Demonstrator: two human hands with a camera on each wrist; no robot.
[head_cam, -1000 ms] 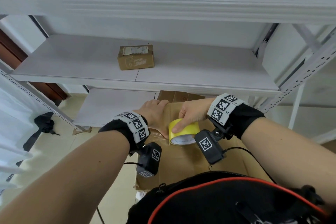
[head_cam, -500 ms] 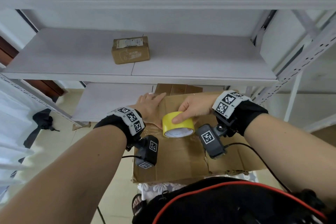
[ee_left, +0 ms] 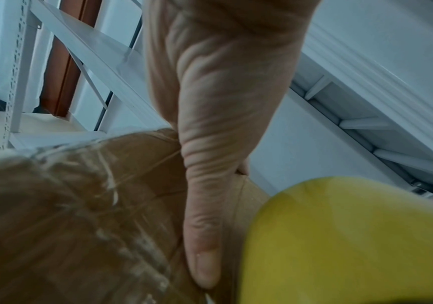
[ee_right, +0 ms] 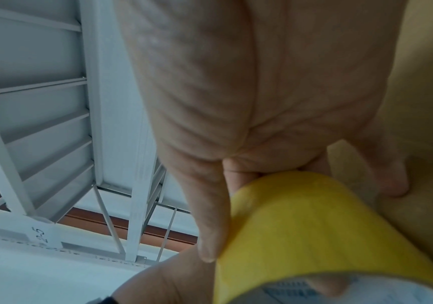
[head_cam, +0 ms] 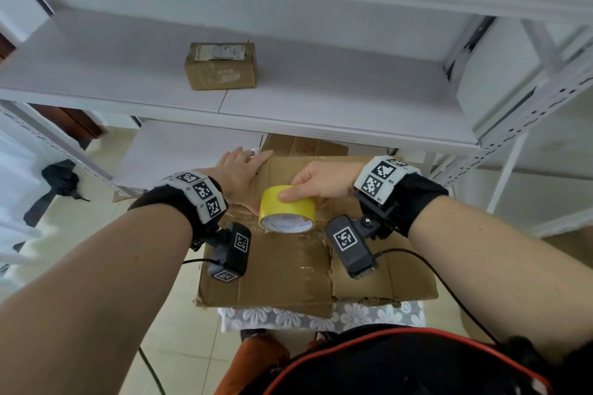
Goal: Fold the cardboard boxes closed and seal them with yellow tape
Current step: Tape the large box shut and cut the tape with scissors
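Observation:
A large brown cardboard box (head_cam: 288, 269) with its flaps folded shut lies in front of me, old clear tape along its seam (ee_left: 111, 185). My left hand (head_cam: 244, 170) lies flat on the far left of its top, fingers straight, thumb (ee_left: 202, 236) along the seam. My right hand (head_cam: 317, 183) grips a roll of yellow tape (head_cam: 285, 213) standing on edge on the box top, thumb on the roll's outside (ee_right: 210, 222), a finger through the core. The yellow roll (ee_left: 340, 242) sits just right of the left thumb.
A small sealed cardboard box (head_cam: 221, 66) stands on the white metal shelf (head_cam: 321, 96) above. Another flattened carton (head_cam: 305, 146) lies under that shelf. The box rests on a floral cloth (head_cam: 321, 314). Shelf uprights (head_cam: 529, 112) rise at right; a dark item (head_cam: 61, 179) lies on the floor at left.
The box and both hands have come out from under the shelf toward me. The left hand has flattened on the box top; the right hand keeps its grip on the tape roll.

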